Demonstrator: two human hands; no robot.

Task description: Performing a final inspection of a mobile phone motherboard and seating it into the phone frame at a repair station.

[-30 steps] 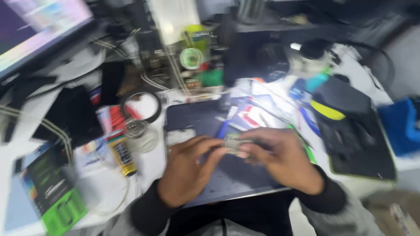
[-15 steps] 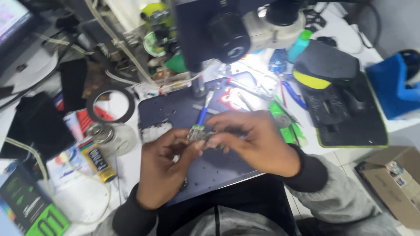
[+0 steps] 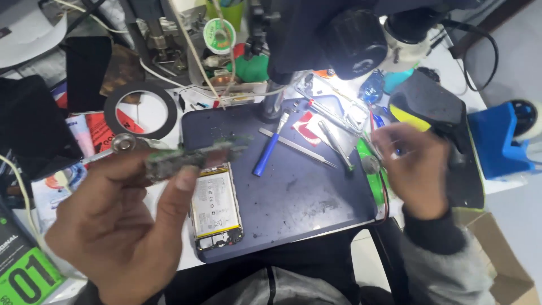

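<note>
My left hand (image 3: 121, 220) pinched the circuit board (image 3: 195, 155), its long axis lying sideways toward my right hand (image 3: 415, 169), whose loosely curled grip held nothing.

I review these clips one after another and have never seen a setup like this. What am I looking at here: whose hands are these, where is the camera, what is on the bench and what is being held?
There is no machine: a person works with two bare hands, and the one picture comes from a camera worn on the head, looking down at the bench.

The left hand holds up a narrow green circuit board, pinched between thumb and fingers. The right hand is blurred at the bench's right side, beside the tools; whether it holds anything cannot be told.

Below lies a dark work mat. On it are an opened phone with its inside showing, a blue-handled tool and metal tweezers. A black microscope hangs over the far side of the mat. A black ring lies to the left, and a blue holder stands on the right.
</note>
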